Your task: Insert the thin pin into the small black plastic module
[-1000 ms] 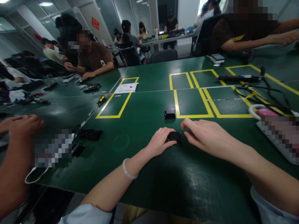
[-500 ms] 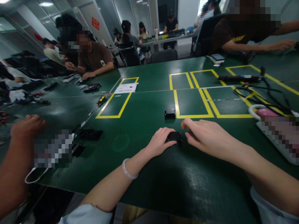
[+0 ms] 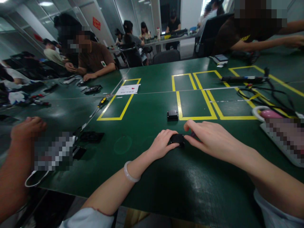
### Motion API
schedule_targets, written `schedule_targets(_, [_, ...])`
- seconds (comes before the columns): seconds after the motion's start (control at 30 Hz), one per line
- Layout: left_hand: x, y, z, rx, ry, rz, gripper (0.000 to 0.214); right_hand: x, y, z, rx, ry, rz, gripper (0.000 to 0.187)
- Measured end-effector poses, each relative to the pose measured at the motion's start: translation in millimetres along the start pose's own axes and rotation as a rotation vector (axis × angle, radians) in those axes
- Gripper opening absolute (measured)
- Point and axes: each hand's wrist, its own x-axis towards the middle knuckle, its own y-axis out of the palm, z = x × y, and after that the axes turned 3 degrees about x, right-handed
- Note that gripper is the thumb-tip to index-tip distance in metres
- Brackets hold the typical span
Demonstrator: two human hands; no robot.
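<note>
A small black block (image 3: 177,139) lies on the green table (image 3: 147,177) in front of me. My left hand (image 3: 161,145) is curled round its left end, a pale bangle on the wrist. My right hand (image 3: 210,138) rests beside the block's right end, fingertips touching it, fingers bent and close together. What lies under those fingertips is hidden. A second small black block (image 3: 172,115) sits a little farther away, by the corner of a yellow taped rectangle (image 3: 196,106).
A neighbour's arm (image 3: 14,158) rests at the left by black parts (image 3: 91,136). A screwdriver (image 3: 99,106) and a white paper (image 3: 128,89) lie mid-left. Cables (image 3: 263,98), a pink object (image 3: 268,114) and a tray sit right. People sit around the far side.
My right hand has shifted slightly left, closing onto the block's right end. The neighbour's hand at the left has drawn back a little. My left hand has stayed put.
</note>
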Motion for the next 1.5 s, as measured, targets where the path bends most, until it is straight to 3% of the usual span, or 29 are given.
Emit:
schedule_targets(0.27, [0.2,0.8,0.3,-0.001,0.016,-0.006,0.035,-0.2,0.0,-0.4,0.038,-0.018,-0.010,0.010])
schedule_targets(0.5, [0.1,0.6,0.0,0.000,0.005,0.001,0.036,0.9,1.1,-0.3,-0.036,0.027,0.010,0.019])
schedule_targets(0.67, [0.1,-0.3,-0.3,-0.005,0.007,0.002,0.035,0.3,-0.1,0.6,0.031,0.000,0.006,0.012])
schedule_targets(0.9, [0.4,-0.7,-0.6,-0.010,0.005,0.008,0.035,1.1,1.2,-0.2,-0.001,0.010,-0.001,0.018])
schedule_targets(1.1, [0.1,-0.4,-0.1,-0.010,0.013,0.000,0.034,0.1,1.0,-0.4,0.042,-0.014,-0.014,0.010])
schedule_targets(1.33, [0.2,-1.0,-0.8,-0.010,0.006,0.011,0.035,0.9,0.7,-0.5,-0.020,0.012,0.010,0.020])
schedule_targets(1.5, [0.2,-0.8,-0.7,-0.001,0.004,0.004,0.034,-0.2,0.5,-0.8,0.030,-0.021,0.002,0.011])
